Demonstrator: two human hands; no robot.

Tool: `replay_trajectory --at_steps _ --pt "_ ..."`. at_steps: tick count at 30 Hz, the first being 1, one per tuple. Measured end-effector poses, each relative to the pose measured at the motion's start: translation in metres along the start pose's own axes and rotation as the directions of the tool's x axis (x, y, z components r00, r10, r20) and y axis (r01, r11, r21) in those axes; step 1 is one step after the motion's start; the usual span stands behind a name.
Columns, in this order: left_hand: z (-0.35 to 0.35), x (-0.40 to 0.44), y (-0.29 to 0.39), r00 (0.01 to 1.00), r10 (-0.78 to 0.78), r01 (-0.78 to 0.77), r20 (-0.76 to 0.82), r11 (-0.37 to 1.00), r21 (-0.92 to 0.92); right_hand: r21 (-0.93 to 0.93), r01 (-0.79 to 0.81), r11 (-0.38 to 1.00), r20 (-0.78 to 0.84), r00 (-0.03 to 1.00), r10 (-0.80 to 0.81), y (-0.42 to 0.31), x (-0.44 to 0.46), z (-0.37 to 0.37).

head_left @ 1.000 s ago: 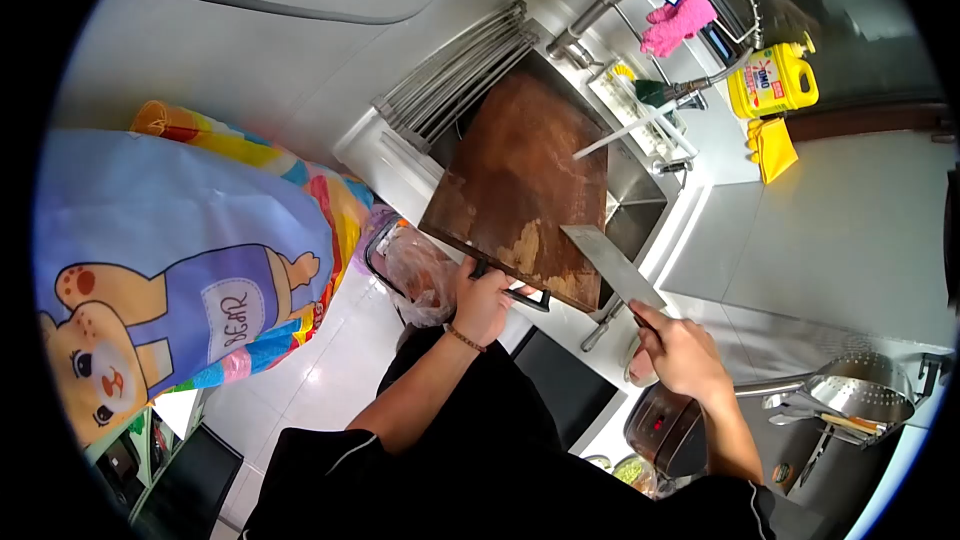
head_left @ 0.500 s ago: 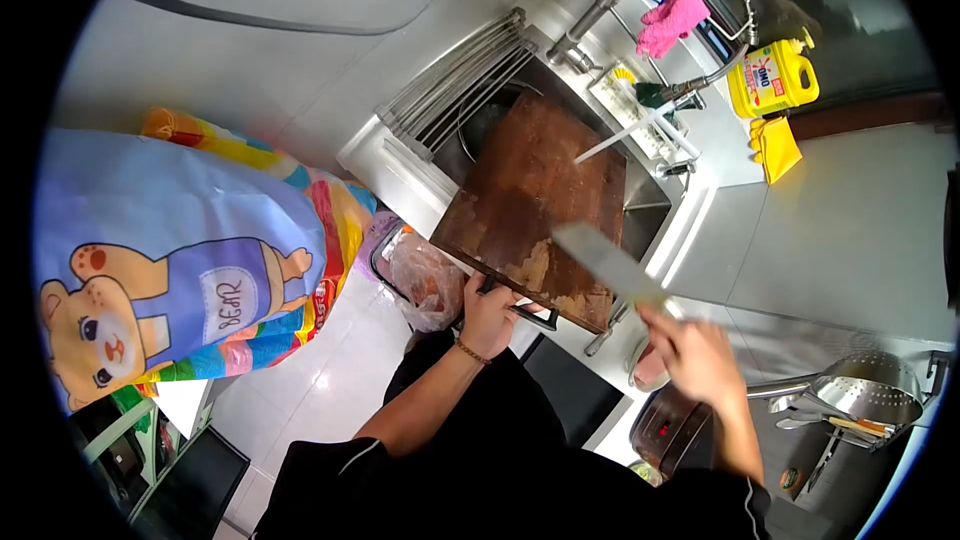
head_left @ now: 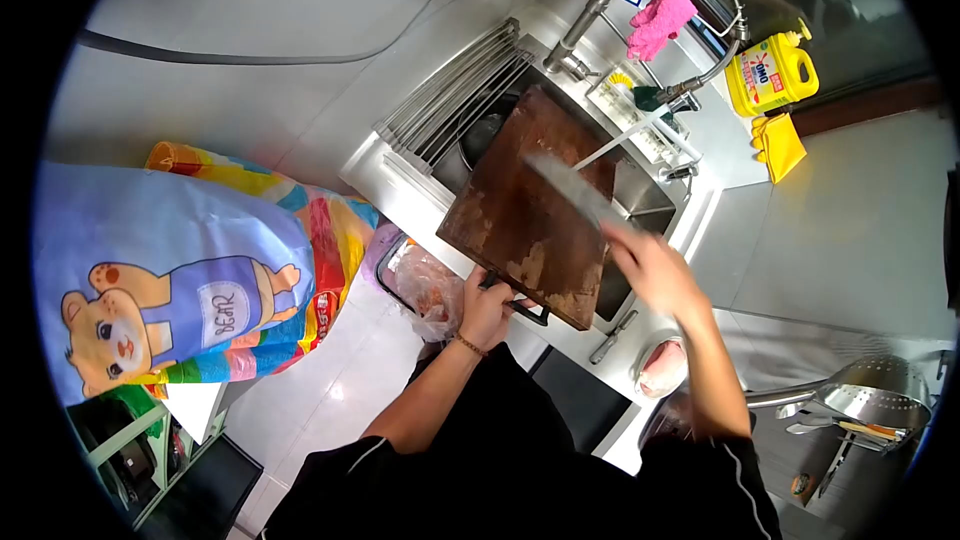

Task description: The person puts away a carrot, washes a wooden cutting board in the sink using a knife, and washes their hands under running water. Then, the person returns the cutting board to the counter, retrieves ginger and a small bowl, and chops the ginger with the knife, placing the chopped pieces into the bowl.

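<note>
A dark wooden cutting board (head_left: 500, 195) with worn patches lies tilted across the sink (head_left: 648, 202). My left hand (head_left: 487, 312) is closed around the black handle (head_left: 530, 314) at the board's near edge. In my right hand (head_left: 650, 270) is a broad-bladed kitchen knife (head_left: 572, 190), blurred by motion; its blade is over the board, and whether it touches the wood I cannot tell. From the faucet (head_left: 655, 115) a thin stream of water falls onto the board's far side.
A metal drying rack (head_left: 455, 100) spans the sink's left part. On the right counter are a bowl of meat (head_left: 662, 368) and a small tool with a grey handle (head_left: 613, 337). A yellow detergent bottle (head_left: 770, 77) stands behind. A colander (head_left: 875, 395) is at far right.
My right hand and the knife have moved up and left, further over the board. The board has shifted slightly, with my left hand still on its handle. The bowl of meat is now uncovered to view.
</note>
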State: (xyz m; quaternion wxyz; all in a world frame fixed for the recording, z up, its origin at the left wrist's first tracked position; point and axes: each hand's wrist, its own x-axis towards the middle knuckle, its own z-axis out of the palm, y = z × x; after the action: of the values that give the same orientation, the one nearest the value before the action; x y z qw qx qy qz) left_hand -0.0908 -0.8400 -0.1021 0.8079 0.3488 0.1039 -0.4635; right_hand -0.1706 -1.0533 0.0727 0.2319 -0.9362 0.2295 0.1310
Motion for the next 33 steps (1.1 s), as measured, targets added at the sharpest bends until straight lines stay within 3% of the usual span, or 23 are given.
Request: replay_trajectory --at_steps 3,5,7,11,15,18,20,22,23,24,27,29,30,31,33 --pt "-0.004 0.002 0.000 1.000 0.003 -0.003 -0.015 1.000 0.026 -0.057 -0.090 0.994 0.223 0.969 0.101 -0.020 -0.100 -0.027" --pt "-0.009 0.002 0.003 1.000 -0.017 0.017 -0.015 1.000 -0.004 -0.016 -0.145 0.989 0.290 0.946 0.144 -0.022 -0.099 -0.017" --pt "-0.009 0.002 0.005 0.999 -0.031 0.031 -0.020 0.999 -0.024 0.044 0.036 0.998 0.107 0.993 -0.040 -0.006 -0.044 0.015" --pt "-0.009 -0.001 0.008 0.998 -0.048 0.047 -0.028 0.998 -0.030 -0.106 0.046 0.993 -0.045 0.998 -0.051 -0.003 0.092 0.052" --pt "-0.015 0.008 0.014 0.998 -0.056 0.056 0.011 0.998 -0.025 0.028 0.137 0.990 0.043 0.990 -0.138 -0.009 -0.008 -0.005" --pt "-0.012 0.008 0.015 0.998 -0.057 0.056 -0.018 0.998 -0.042 -0.011 0.139 0.990 0.212 0.968 -0.133 0.007 -0.064 -0.020" --pt "-0.014 0.010 0.016 0.998 -0.053 0.051 -0.034 0.998 -0.035 0.009 0.160 0.987 0.260 0.953 -0.157 0.011 -0.053 -0.011" --pt "-0.012 0.010 0.019 0.999 -0.054 0.054 -0.004 0.998 -0.025 0.075 0.288 0.955 0.112 0.949 -0.295 0.009 0.003 0.025" --pt "-0.012 0.007 0.017 0.998 -0.058 0.058 0.003 0.998 -0.023 0.015 0.303 0.953 0.074 0.950 -0.304 -0.002 0.035 0.036" --pt "-0.013 0.007 0.015 0.998 -0.050 0.050 0.023 0.999 -0.010 -0.018 0.289 0.957 0.016 0.957 -0.289 -0.013 0.056 0.045" --pt "-0.015 0.007 0.009 1.000 -0.024 0.024 0.007 1.000 0.004 0.036 0.166 0.986 -0.061 0.985 -0.163 -0.016 0.008 0.024" --pt "-0.018 0.010 0.011 0.999 -0.050 0.051 0.016 0.998 -0.031 0.065 0.032 0.997 0.044 0.998 -0.035 -0.007 -0.070 -0.008" --pt "-0.016 0.008 0.014 0.998 -0.056 0.057 0.009 0.998 -0.033 0.079 -0.172 0.982 0.183 0.971 0.155 -0.010 -0.107 -0.026" --pt "-0.013 0.008 0.018 0.998 -0.055 0.055 0.007 0.998 -0.034 0.021 -0.190 0.982 0.140 0.973 0.185 -0.011 -0.142 -0.033" --pt "-0.009 0.005 0.019 0.998 -0.051 0.050 -0.023 0.998 -0.050 -0.008 -0.239 0.971 0.207 0.949 0.236 -0.013 -0.182 -0.042"
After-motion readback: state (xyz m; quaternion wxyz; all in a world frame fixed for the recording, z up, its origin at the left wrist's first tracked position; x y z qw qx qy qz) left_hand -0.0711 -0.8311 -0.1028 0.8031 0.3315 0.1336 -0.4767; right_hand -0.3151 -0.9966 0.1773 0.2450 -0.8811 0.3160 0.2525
